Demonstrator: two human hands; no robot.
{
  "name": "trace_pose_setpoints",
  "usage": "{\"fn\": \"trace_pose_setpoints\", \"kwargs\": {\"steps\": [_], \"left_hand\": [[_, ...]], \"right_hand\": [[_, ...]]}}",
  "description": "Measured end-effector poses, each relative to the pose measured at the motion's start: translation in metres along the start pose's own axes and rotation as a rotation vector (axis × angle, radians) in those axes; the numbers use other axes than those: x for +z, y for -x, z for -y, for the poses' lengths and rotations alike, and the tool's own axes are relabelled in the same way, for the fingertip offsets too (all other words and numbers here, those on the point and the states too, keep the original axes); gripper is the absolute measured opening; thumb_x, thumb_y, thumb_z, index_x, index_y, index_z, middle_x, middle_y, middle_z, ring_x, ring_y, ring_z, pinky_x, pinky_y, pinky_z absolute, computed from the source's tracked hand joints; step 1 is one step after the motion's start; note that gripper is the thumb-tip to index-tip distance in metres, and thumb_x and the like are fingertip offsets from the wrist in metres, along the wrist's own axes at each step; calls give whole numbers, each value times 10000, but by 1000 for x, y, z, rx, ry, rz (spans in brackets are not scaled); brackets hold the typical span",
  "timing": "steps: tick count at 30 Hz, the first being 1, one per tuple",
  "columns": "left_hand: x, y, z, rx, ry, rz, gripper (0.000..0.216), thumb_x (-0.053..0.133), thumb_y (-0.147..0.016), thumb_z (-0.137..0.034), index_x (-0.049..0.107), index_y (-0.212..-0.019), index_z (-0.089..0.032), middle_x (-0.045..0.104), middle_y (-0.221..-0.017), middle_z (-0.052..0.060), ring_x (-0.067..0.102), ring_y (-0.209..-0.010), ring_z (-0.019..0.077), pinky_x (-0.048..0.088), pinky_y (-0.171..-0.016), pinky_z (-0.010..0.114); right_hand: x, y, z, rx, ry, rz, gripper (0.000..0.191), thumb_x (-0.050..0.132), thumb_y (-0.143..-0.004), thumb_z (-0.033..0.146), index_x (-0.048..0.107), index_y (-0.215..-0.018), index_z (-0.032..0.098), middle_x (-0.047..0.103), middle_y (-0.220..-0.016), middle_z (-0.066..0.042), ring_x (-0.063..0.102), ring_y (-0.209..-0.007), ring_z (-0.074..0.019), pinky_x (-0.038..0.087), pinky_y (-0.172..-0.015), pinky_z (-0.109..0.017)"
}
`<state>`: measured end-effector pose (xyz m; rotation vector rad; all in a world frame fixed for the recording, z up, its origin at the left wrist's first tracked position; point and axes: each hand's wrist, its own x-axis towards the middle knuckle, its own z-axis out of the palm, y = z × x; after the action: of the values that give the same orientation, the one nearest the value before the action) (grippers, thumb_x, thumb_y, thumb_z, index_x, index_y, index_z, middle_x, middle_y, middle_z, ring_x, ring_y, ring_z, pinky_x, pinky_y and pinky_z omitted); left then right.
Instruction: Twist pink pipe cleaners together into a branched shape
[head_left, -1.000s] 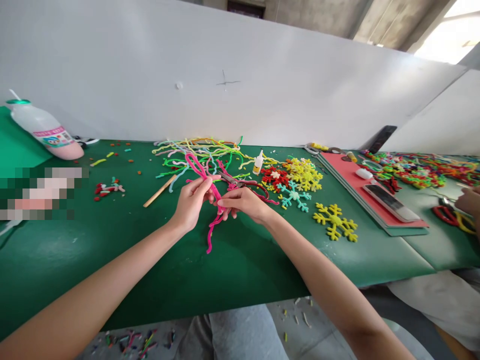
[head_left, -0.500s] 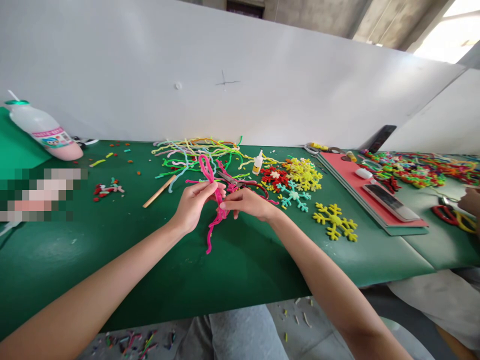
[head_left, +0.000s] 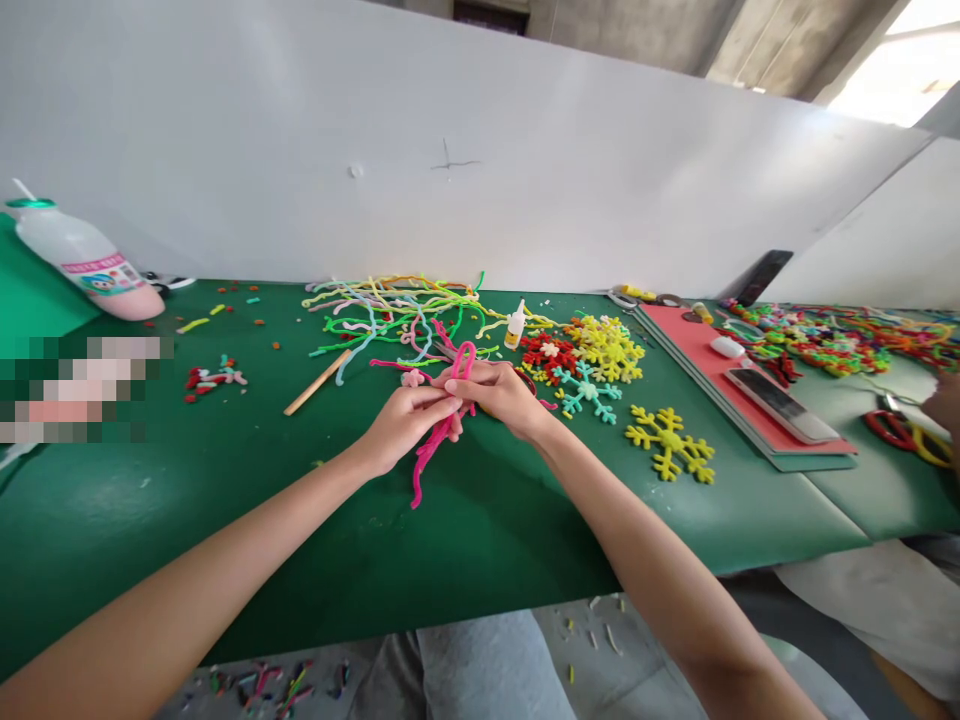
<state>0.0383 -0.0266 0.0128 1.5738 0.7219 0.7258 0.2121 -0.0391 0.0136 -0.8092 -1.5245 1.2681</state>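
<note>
My left hand [head_left: 409, 420] and my right hand [head_left: 499, 392] meet above the green table [head_left: 225, 500], both pinched on a bright pink pipe cleaner [head_left: 439, 435]. A small loop of it sticks up between my fingers and its loose ends hang down to the table. Behind my hands lies a tangle of coloured pipe cleaners [head_left: 390, 305]. To the right lie pipe-cleaner snowflakes: red [head_left: 547, 355], teal [head_left: 589, 392] and yellow [head_left: 670, 442].
A small glue bottle [head_left: 515, 325] stands behind the snowflakes. A wooden stick [head_left: 319, 382] lies left of my hands. A pink drink bottle [head_left: 79, 258] lies far left. A phone [head_left: 782, 403] rests on a red mat [head_left: 697, 350]. Another person's hand [head_left: 946, 400] shows at the right edge.
The tall pink loop that stood above my left hand has been folded down into a small loop between my hands. My left hand moved right and closer to my right hand.
</note>
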Motion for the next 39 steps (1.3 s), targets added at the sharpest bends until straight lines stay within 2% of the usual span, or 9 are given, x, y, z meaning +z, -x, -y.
{"fn": "trace_pose_setpoints", "kwargs": {"steps": [3, 7, 12, 19, 25, 28, 32, 36, 39], "left_hand": [[1, 1, -1, 12, -43, -29, 281, 597, -896, -350, 712, -757, -135, 717, -723, 42, 671, -693, 154, 518, -706, 261], [3, 3, -3, 16, -96, -7, 288, 593, -899, -351, 717, -751, -137, 727, -732, 44, 680, -705, 154, 530, -764, 270], [5, 3, -1, -28, -39, 17, 272, 632, -876, -380, 722, -811, -132, 731, -731, 51, 689, -699, 169, 541, -751, 290], [5, 2, -1, -10, 131, -38, 305, 627, -885, -382, 721, -762, -119, 729, -716, 61, 684, -655, 157, 538, -701, 272], [3, 1, 1, -18, 118, 56, 293, 608, -902, -354, 716, -747, -130, 700, -635, 42, 650, -606, 132, 492, -641, 241], [3, 1, 0, 8, 90, 34, 256, 599, -909, -338, 732, -826, -136, 670, -572, 17, 597, -545, 101, 438, -583, 217], [4, 3, -2, 26, 90, -18, 259, 602, -903, -344, 739, -863, -128, 670, -573, 17, 606, -555, 113, 456, -635, 240], [5, 3, -2, 2, 72, -44, 273, 617, -886, -367, 729, -842, -122, 665, -572, 17, 614, -552, 129, 474, -639, 261], [8, 2, 0, -36, 81, -35, 272, 655, -853, -384, 712, -825, -120, 710, -688, 48, 664, -659, 163, 516, -709, 290]], "right_hand": [[-3, 0, 3, -9, 10, -1, 251, 679, -825, 400, 783, -863, 175, 673, -702, -35, 585, -682, -139, 464, -608, -270], [-9, 0, 8, 51, -8, -61, 236, 693, -809, 405, 787, -833, 189, 704, -890, -44, 569, -650, -103, 467, -591, -260], [-9, 0, 8, 26, -1, -156, 233, 702, -801, 418, 791, -834, 205, 701, -860, -38, 609, -706, -124, 493, -634, -266], [-2, 0, 3, -43, -38, -53, 250, 681, -822, 431, 793, -912, 226, 688, -855, -42, 635, -802, -152, 521, -713, -293], [0, 0, -1, -54, -67, -33, 217, 667, -847, 397, 791, -941, 245, 698, -1010, -53, 608, -799, -140, 512, -727, -295], [0, 0, -1, -30, -138, -12, 208, 674, -844, 394, 792, -925, 242, 706, -977, -47, 557, -673, -103, 497, -687, -286], [-5, -1, 2, 66, -213, 1, 295, 660, -841, 454, 787, -866, 189, 707, -855, -51, 535, -632, -101, 471, -618, -264], [-8, -1, 4, 27, -130, -95, 309, 681, -816, 448, 765, -731, 163, 704, -828, -57, 572, -677, -125, 475, -620, -266], [-6, -1, 3, -37, -21, -183, 299, 677, -816, 434, 758, -697, 173, 678, -764, -40, 552, -638, -120, 457, -599, -269]]}}
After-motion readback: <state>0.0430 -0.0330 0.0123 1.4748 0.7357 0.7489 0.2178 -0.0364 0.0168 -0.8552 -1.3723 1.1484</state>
